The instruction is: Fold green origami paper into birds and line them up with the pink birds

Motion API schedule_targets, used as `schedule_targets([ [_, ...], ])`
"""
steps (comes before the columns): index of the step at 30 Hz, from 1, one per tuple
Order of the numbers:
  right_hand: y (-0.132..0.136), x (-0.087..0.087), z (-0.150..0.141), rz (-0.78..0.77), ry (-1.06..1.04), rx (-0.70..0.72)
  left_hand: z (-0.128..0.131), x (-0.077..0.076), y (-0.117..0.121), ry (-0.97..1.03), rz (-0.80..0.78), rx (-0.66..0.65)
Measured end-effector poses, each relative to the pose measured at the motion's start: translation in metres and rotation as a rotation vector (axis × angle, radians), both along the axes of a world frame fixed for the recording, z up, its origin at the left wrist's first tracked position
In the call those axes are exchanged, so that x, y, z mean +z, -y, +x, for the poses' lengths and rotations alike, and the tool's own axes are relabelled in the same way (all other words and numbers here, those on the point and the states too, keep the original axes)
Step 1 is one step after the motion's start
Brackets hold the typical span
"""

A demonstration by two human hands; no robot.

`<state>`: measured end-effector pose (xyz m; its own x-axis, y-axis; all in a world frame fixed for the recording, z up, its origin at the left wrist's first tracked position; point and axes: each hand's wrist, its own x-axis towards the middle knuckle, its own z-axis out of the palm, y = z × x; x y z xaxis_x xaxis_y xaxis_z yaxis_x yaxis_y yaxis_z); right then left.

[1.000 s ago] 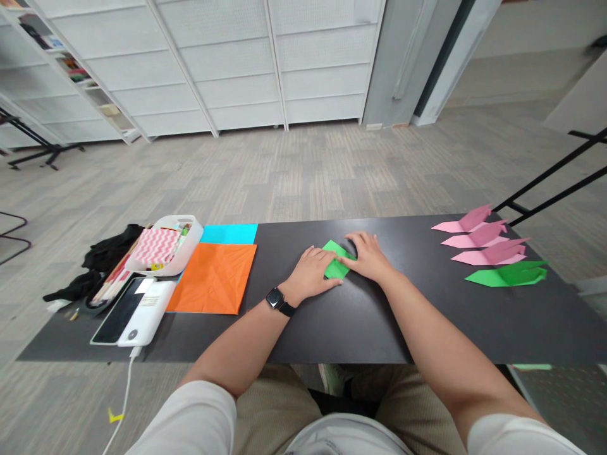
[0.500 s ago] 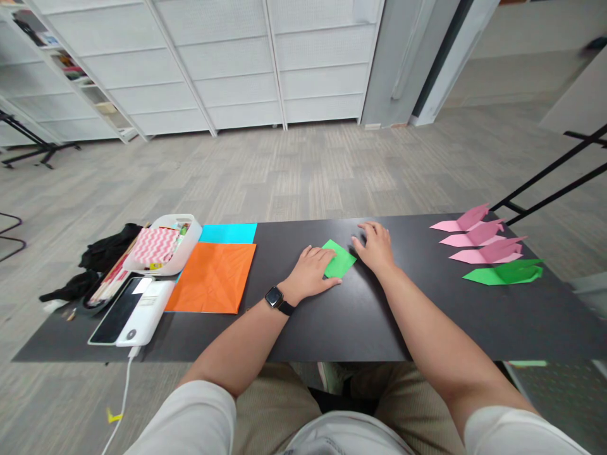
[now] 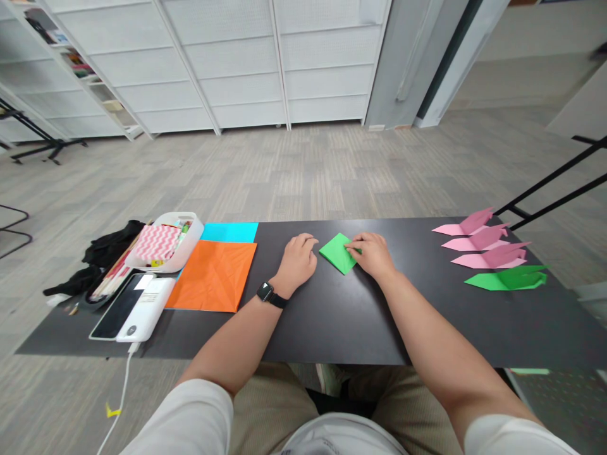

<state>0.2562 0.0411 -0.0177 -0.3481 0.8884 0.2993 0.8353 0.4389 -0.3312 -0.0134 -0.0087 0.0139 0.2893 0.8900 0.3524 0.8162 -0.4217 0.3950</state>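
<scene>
A small green origami paper (image 3: pixel 339 254), folded into a diamond, lies on the dark table in front of me. My right hand (image 3: pixel 374 254) has its thumb and fingertips closed on the paper's right corner. Just left of the paper is my left hand (image 3: pixel 298 262), apart from it, with nothing in its loosely bent fingers and a gap between thumb and forefinger. A black watch sits on that wrist.
Folded pink paper figures (image 3: pixel 490 256) and a green one (image 3: pixel 507 279) line the table's right side. At left are orange sheets (image 3: pixel 213 278), a blue sheet (image 3: pixel 230 232), a white basket (image 3: pixel 187 249), a phone (image 3: pixel 118 309) and a corded white power bank (image 3: pixel 147 309).
My left hand has come off the green paper and moved left. The right hand has closed on the paper's right corner. The view has shifted slightly.
</scene>
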Motion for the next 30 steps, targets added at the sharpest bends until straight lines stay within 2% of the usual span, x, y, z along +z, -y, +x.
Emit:
schedule_targets([
  [2,-0.001,-0.002,0.002,-0.003,-0.002,-0.015,-0.003,-0.001,-0.001,-0.046,-0.022,0.045],
  [6,-0.001,-0.004,0.002,-0.004,-0.011,0.005,-0.001,-0.003,0.0,-0.099,-0.093,0.022],
  [12,-0.001,-0.002,0.002,-0.019,-0.019,0.033,0.003,0.001,0.0,-0.056,-0.135,-0.009],
  [17,0.0,0.002,0.001,-0.035,-0.019,0.111,0.002,0.007,0.001,-0.003,-0.108,0.004],
  [21,0.003,0.005,0.0,-0.025,-0.022,0.17,-0.001,0.007,-0.001,0.04,-0.067,-0.073],
  [26,0.005,0.007,0.0,-0.021,-0.029,0.234,-0.005,-0.001,-0.006,0.018,-0.077,-0.217],
  [30,0.006,0.01,0.0,-0.032,-0.023,0.253,-0.004,-0.004,-0.008,0.02,-0.11,-0.222],
])
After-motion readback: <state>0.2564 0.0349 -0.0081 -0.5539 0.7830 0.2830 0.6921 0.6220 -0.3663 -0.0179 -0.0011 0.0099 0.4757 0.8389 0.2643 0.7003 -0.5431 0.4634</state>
